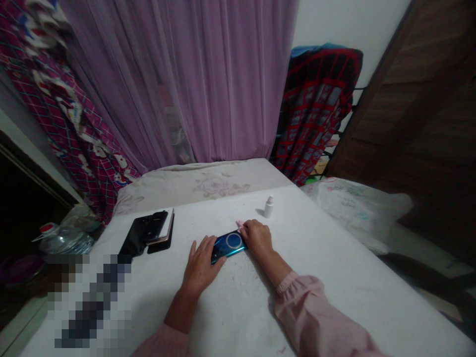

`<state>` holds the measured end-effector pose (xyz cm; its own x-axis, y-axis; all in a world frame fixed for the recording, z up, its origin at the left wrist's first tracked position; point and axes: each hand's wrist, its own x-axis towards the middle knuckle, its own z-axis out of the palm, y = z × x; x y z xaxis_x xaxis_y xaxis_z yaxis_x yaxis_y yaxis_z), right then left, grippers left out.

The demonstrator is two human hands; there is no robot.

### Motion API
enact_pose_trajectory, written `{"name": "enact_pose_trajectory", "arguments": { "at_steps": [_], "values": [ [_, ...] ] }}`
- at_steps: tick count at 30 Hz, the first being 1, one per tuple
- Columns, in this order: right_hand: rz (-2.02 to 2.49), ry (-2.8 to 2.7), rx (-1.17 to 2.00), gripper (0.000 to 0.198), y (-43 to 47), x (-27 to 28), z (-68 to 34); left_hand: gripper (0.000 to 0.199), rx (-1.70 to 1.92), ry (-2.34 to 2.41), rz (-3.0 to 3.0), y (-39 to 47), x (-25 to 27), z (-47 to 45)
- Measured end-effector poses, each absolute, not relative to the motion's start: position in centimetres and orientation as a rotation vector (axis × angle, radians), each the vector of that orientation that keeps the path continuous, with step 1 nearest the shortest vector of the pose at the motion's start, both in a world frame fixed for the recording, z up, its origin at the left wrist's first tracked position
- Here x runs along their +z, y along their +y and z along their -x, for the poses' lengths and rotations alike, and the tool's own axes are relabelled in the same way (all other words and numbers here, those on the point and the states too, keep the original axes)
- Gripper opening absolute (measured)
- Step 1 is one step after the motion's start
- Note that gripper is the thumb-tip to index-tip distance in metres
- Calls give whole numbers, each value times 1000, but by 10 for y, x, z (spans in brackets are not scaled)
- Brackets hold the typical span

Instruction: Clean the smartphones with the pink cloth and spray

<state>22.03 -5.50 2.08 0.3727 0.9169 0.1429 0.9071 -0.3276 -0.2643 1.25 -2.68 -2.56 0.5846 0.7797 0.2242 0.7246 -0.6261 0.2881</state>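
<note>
A glossy blue smartphone (223, 247) lies face down on the white-covered table, with a pale ring on its back. Its left end is held between the thumb and fingers of my left hand (200, 263). At the phone's right end, my right hand (259, 239) is closed around a small pink cloth (240, 224), which pokes out past the fingers. My right fingers hide the phone's right edge and most of the cloth. Just beyond my right hand stands a small white spray bottle (268, 208), upright and untouched.
Several dark phones or devices (159, 225) lie stacked and overlapping at the left. A blurred-out patch (92, 302) covers the near left. Purple curtains (223, 74) hang behind the table. A large water bottle (63, 239) stands off the left edge, and a plastic bag (357, 210) lies off the right.
</note>
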Motion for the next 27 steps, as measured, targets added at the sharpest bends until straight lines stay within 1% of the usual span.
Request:
{"name": "enact_pose_trajectory", "arguments": {
  "at_steps": [13,17,27],
  "values": [
    [2357,-1634,74,20,-90,22,-222,54,539,1278,-2644,-28,-27,-14],
    [2364,-1644,57,20,-75,23,-220,53,562,1313,-2634,-27,-29,-14],
    [2260,-1679,159,22,-18,24,-214,53,595,1417,-2571,-47,-19,-15]
  ]
}}
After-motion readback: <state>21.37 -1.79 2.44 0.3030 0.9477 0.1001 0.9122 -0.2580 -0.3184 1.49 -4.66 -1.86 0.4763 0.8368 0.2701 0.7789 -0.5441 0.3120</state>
